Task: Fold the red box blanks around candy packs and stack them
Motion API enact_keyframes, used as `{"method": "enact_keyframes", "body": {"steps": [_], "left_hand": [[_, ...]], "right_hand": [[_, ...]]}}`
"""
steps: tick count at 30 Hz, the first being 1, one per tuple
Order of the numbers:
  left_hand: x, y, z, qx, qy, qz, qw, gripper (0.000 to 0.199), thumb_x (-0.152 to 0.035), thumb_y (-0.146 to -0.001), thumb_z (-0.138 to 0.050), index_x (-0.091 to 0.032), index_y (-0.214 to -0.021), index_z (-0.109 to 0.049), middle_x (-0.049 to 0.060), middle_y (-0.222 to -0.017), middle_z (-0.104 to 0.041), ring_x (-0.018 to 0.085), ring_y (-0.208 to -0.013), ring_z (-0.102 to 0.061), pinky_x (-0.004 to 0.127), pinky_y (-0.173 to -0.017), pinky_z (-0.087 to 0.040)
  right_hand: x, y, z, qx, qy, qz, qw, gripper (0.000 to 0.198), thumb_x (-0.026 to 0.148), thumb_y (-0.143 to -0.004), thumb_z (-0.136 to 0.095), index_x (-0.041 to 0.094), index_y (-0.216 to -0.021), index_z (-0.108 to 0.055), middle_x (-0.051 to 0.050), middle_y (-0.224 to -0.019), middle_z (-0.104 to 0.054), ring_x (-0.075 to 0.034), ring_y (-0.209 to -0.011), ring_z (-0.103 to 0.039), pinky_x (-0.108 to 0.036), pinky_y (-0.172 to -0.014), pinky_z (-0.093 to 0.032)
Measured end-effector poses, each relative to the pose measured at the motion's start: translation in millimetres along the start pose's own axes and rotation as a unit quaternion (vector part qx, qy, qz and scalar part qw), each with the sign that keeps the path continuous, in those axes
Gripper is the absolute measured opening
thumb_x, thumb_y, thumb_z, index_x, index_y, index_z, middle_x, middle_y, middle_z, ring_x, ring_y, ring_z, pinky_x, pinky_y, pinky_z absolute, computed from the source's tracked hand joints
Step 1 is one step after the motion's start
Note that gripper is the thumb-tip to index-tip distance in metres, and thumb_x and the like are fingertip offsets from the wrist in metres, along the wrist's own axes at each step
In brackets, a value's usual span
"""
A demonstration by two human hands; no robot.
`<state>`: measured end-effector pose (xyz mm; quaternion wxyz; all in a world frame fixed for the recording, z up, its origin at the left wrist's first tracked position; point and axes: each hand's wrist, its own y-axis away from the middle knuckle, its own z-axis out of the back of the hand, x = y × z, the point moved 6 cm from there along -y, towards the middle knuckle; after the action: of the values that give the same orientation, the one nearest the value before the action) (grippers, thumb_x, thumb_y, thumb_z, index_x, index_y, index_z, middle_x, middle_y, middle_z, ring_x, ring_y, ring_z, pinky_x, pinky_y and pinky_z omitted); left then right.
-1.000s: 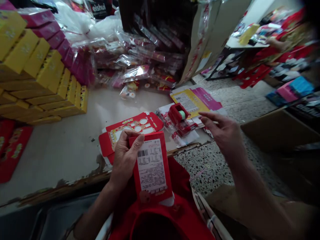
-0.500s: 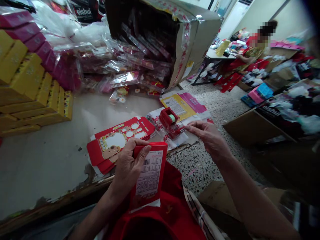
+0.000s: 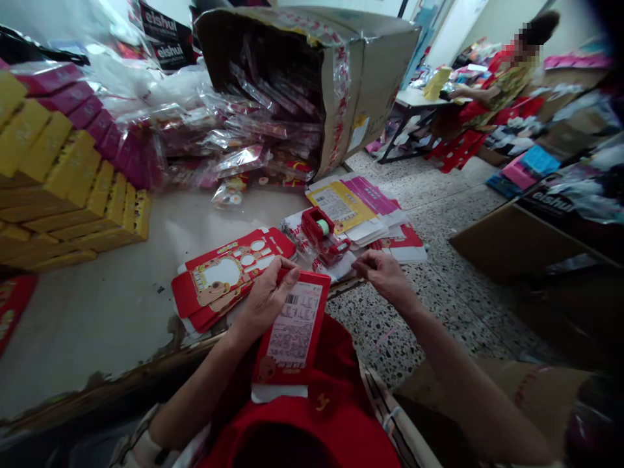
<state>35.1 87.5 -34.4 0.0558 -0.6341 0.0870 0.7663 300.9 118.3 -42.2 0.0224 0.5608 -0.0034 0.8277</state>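
Note:
My left hand (image 3: 270,296) grips a red cardboard box (image 3: 294,331) at its upper edge, thumb on the side with a printed white label. A white flap sticks out at the box's lower end. My right hand (image 3: 385,276) is closed in a pinch just right of a red tape dispenser (image 3: 324,235) with a pale green core. Whatever lies between those fingertips is too small to make out. Behind my left hand, flat red printed cartons (image 3: 227,273) with cut-out windows lie stacked on the table.
Yellow boxes (image 3: 73,175) and magenta boxes (image 3: 92,114) are stacked at left. A large carton (image 3: 368,84) lies on its side, spilling clear-wrapped packs (image 3: 244,159). Flat yellow and magenta cartons (image 3: 348,205) lie at the table edge. A person (image 3: 511,84) stands at a far table.
My right hand has moved slightly left and down, away from the dispenser's front end. My left hand still holds the red box, whose label now faces me more fully.

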Motion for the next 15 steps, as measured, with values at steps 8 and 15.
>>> {"method": "enact_keyframes", "body": {"steps": [8,15], "left_hand": [[-4.6,-12.7,-22.5,0.034,0.019,-0.036,0.999,0.05,-0.066,-0.099,-0.046,-0.019,-0.092,-0.062,-0.004,-0.068,-0.052,0.011,-0.057,-0.044,0.022,-0.051,-0.035],[-11.1,-6.2,-21.7,0.045,0.095,-0.06,0.993,0.046,-0.044,-0.07,-0.092,-0.019,-0.093,-0.061,-0.001,-0.084,-0.069,0.013,-0.071,-0.062,0.024,-0.067,-0.049]], "right_hand": [[120.2,13.3,-41.0,0.343,0.231,0.231,0.881,0.013,0.021,-0.091,-0.068,0.018,-0.079,-0.073,0.001,-0.07,-0.067,-0.013,-0.066,-0.056,-0.027,-0.065,-0.038],[157.3,7.3,-77.8,0.375,0.411,0.308,0.772,0.024,0.012,-0.088,-0.068,0.017,-0.065,-0.066,0.002,-0.063,-0.06,-0.011,-0.061,-0.045,-0.03,-0.066,-0.03]]}}
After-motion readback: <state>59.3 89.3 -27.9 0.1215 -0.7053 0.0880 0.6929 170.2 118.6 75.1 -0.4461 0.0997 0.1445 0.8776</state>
